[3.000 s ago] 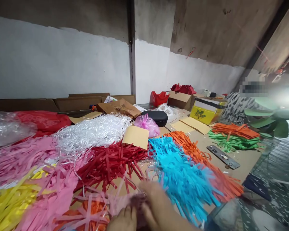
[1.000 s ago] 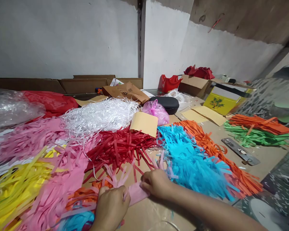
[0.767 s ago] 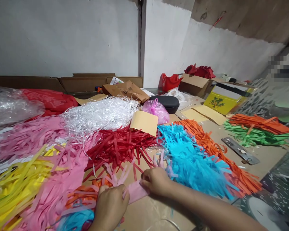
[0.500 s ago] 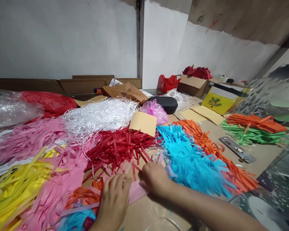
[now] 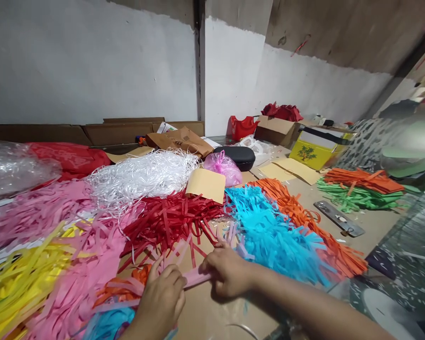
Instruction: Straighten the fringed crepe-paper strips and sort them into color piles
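A pale pink fringed paper strip (image 5: 191,277) lies on the brown cardboard table top (image 5: 212,316) near the front edge, its cut fringes pointing away from me. My left hand (image 5: 161,302) pinches its left part, fingers curled over the band. My right hand (image 5: 228,274) grips its right end, next to the blue fringe pile (image 5: 272,236). Under my left hand lie orange fringes (image 5: 116,288) and a blue scrap (image 5: 106,323).
Piles of cut paper cover the table: yellow (image 5: 17,283), pink (image 5: 88,269), red (image 5: 170,219), white shreds (image 5: 141,177), orange (image 5: 304,222), green and orange stacks (image 5: 357,191). A metal ruler (image 5: 338,218), black case (image 5: 235,156), yellow box (image 5: 313,151) and cardboard boxes stand behind.
The view has tilted down since three seconds ago. My left hand went from lying flat on the strip to pinching it, and the strip now looks narrower, folded or bunched between both hands.
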